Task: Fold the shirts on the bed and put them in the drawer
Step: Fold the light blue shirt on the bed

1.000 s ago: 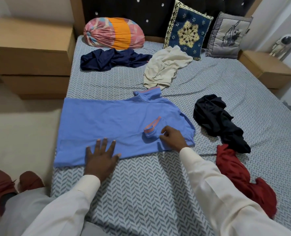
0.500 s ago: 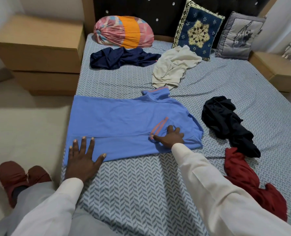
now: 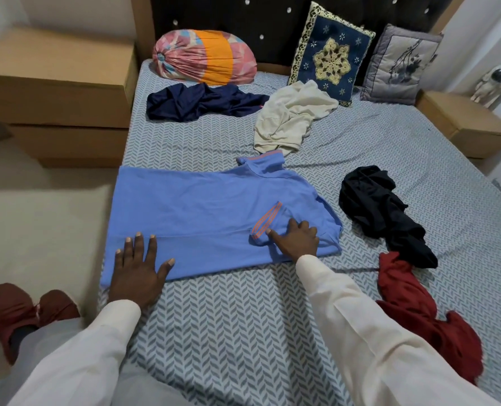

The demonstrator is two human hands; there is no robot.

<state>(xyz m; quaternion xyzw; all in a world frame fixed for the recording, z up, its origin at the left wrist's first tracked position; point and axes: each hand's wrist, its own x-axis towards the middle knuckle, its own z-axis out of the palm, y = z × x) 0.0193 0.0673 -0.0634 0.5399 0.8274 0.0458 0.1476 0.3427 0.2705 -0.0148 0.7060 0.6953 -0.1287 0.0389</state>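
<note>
A light blue polo shirt [image 3: 202,212] lies spread flat across the left side of the bed [image 3: 228,326], its near side folded in and an orange-striped sleeve turned onto the body. My left hand [image 3: 136,268] presses flat with spread fingers on the shirt's lower left corner. My right hand [image 3: 294,240] rests on the folded sleeve, fingers extended beside the orange cuff. Unfolded shirts lie around: navy [image 3: 196,102], cream [image 3: 290,118], black [image 3: 381,212] and red [image 3: 425,315]. The wooden drawer unit [image 3: 58,92] stands left of the bed, its drawers closed.
A striped bolster [image 3: 203,57] and two cushions [image 3: 331,51] lean on the dark headboard. A second wooden bedside unit [image 3: 463,124] stands at the right with a small figure beside it. My red slippers [image 3: 17,312] are on the floor at the bed's left edge.
My left hand slid left along the shirt's lower edge to its corner. My right hand flattened the striped sleeve onto the shirt and now rests on it.
</note>
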